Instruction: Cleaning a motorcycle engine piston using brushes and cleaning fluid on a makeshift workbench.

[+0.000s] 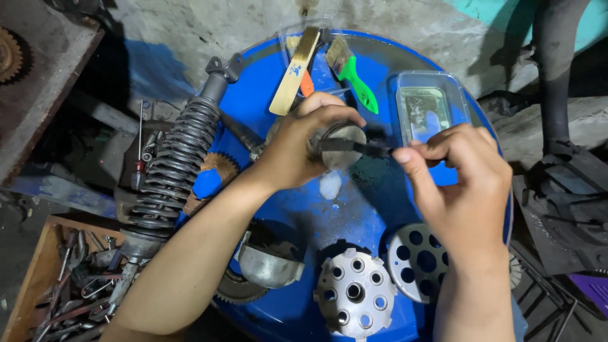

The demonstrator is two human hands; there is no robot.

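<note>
My left hand [297, 142] grips a round grey metal part [342, 144] above the top of a blue drum [373, 209]. My right hand [459, 183] pinches a thin dark tool [354, 148] whose tip rests against that part. The tool looks like a small brush, but its end is hard to make out. A white smear [330, 185] lies on the drum just under the part.
On the drum: a coil-spring shock absorber [174, 158], brushes [353, 71] [295, 69], a clear plastic tray [428, 107], a holed metal hub [354, 292], a holed disc [418, 259], a metal bowl [269, 266]. A wooden box of tools [69, 285] sits lower left.
</note>
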